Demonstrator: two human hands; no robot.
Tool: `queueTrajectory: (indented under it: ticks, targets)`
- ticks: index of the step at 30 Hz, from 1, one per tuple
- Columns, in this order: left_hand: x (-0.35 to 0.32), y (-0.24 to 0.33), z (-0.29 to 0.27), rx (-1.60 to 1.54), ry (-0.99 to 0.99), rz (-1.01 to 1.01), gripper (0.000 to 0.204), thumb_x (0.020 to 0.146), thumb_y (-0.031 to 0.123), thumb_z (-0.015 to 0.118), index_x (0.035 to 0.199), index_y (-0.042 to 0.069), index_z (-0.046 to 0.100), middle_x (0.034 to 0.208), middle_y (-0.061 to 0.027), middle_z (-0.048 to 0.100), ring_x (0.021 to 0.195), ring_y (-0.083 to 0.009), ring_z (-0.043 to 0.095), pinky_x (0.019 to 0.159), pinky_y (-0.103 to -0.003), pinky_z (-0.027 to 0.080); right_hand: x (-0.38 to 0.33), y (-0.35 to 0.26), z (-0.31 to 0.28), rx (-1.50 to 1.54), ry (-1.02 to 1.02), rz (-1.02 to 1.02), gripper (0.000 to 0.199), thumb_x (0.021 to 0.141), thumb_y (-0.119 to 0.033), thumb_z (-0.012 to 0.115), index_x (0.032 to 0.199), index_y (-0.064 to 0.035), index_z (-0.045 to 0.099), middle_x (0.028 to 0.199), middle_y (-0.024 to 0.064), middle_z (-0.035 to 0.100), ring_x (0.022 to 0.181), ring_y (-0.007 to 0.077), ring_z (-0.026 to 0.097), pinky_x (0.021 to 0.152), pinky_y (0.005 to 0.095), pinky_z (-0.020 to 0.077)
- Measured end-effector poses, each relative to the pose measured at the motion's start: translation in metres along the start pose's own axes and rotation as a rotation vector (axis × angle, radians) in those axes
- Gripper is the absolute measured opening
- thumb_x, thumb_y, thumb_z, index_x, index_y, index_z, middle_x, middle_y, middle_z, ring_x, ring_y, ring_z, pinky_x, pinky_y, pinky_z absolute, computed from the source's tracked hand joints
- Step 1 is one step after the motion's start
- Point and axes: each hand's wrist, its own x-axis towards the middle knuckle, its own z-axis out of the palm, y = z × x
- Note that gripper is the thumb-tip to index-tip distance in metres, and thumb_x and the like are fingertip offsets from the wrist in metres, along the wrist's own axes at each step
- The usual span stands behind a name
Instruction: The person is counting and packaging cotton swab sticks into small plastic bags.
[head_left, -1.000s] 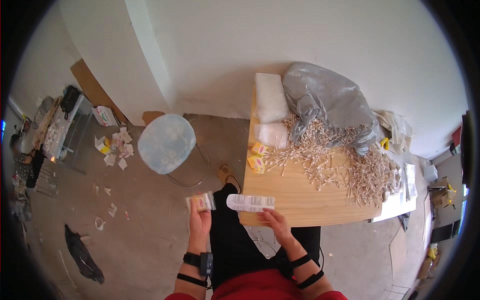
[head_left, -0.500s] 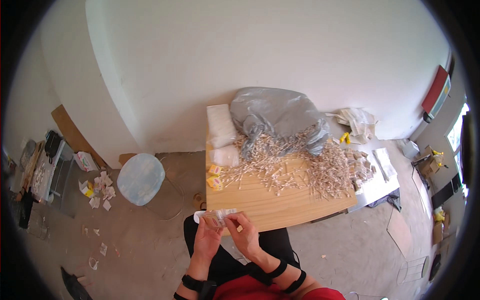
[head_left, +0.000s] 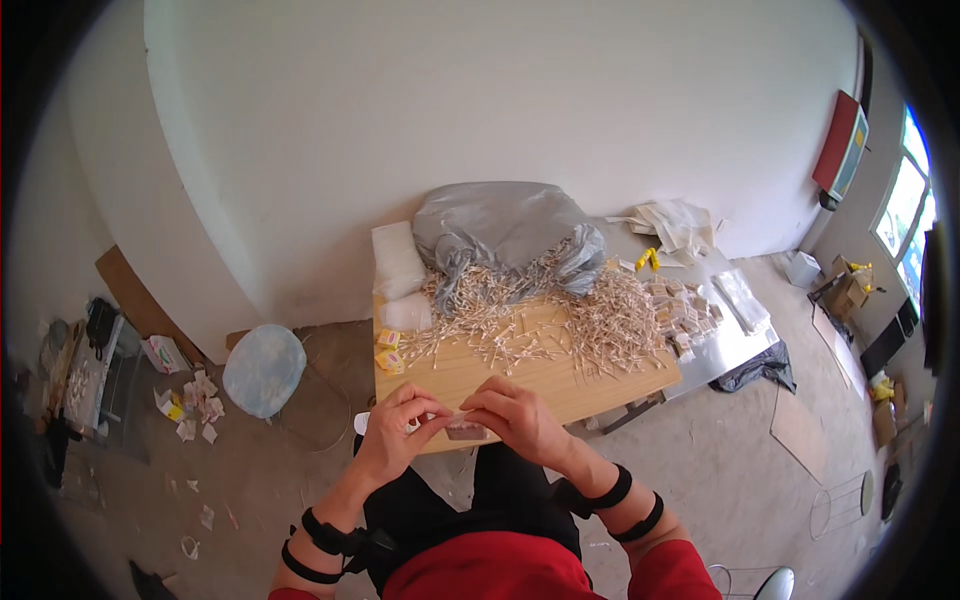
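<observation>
Just over the front edge of the wooden table (head_left: 520,390), a small clear plastic bag (head_left: 466,431) with brownish contents hangs between my two hands. My left hand (head_left: 396,430) pinches its upper left edge with thumb and fingers. At the upper right edge, my right hand (head_left: 518,422) pinches it too, with the fingers bent over and the tips close to the left ones. What exactly is inside the bag is too small to make out. Beyond the hands, a large heap of cotton swabs (head_left: 617,325) spreads over the table, some spilling from a big grey plastic bag (head_left: 500,215).
Stacked clear bags (head_left: 398,258) and small yellow-and-white cards (head_left: 389,360) lie along the table's left side. To the right, a metal table (head_left: 705,345) bears several filled packets (head_left: 688,312) and flat clear bags (head_left: 740,300). A pale blue stool (head_left: 264,371) stands left.
Both hands have shifted from supporting the bag's underside and side to pinching its upper edge. The bag has turned to hang downward. My view has tilted and moved slightly right.
</observation>
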Motion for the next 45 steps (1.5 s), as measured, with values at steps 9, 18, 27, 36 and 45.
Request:
queueTrajectory:
  ticks: [9, 18, 27, 36, 45]
  targets:
    - [-0.01, 0.031, 0.023, -0.054, -0.033, -0.044, 0.022, 0.079, 0.017, 0.079, 0.092, 0.002, 0.069, 0.091, -0.0062, 0.06, 0.08, -0.0165, 0.059, 0.07, -0.03, 0.048, -0.035, -0.008, -0.015, 0.0, 0.062, 0.006, 0.006, 0.085, -0.004, 0.068, 0.09, -0.0008, 0.067, 0.088, 0.0115, 0.061, 0.078, 0.0279, 0.063, 0.068, 0.0357, 0.0503]
    - [-0.031, 0.054, 0.027, 0.103, -0.001, 0.112, 0.026, 0.073, 0.019, 0.084, 0.09, 0.004, 0.071, 0.092, -0.0062, 0.065, 0.089, -0.0196, 0.064, 0.078, -0.031, 0.05, -0.048, -0.052, -0.022, 0.029, 0.046, -0.06, 0.006, 0.084, -0.001, 0.069, 0.089, -0.0019, 0.066, 0.088, 0.0113, 0.06, 0.08, 0.0275, 0.062, 0.069, 0.035, 0.05]
    - [-0.023, 0.042, 0.028, -0.213, -0.088, 0.082, 0.026, 0.078, 0.017, 0.081, 0.097, 0.004, 0.07, 0.098, -0.008, 0.067, 0.09, -0.018, 0.065, 0.08, -0.03, 0.05, -0.035, -0.04, -0.033, 0.109, -0.028, -0.039, 0.005, 0.085, -0.002, 0.068, 0.088, -0.0008, 0.065, 0.088, 0.011, 0.06, 0.079, 0.026, 0.061, 0.068, 0.034, 0.0484]
    - [-0.01, -0.025, 0.081, -0.064, -0.045, 0.218, 0.028, 0.081, 0.024, 0.077, 0.099, 0.004, 0.068, 0.1, -0.0106, 0.064, 0.095, -0.0312, 0.061, 0.085, -0.04, 0.048, -0.057, 0.028, -0.013, -0.125, 0.061, 0.078, 0.013, 0.071, 0.003, 0.074, 0.072, -0.0009, 0.061, 0.073, 0.0119, 0.058, 0.069, 0.0277, 0.057, 0.06, 0.0368, 0.045]
    - [-0.027, -0.091, 0.076, 0.046, 0.255, 0.065, 0.011, 0.081, 0.012, 0.072, 0.086, 0.004, 0.067, 0.093, -0.006, 0.058, 0.091, -0.026, 0.058, 0.077, -0.036, 0.047, -0.033, 0.084, 0.043, -0.123, -0.069, -0.109, 0.006, 0.086, 0.005, 0.064, 0.09, 0.0008, 0.066, 0.088, 0.0157, 0.062, 0.08, 0.0318, 0.061, 0.069, 0.0385, 0.0495]
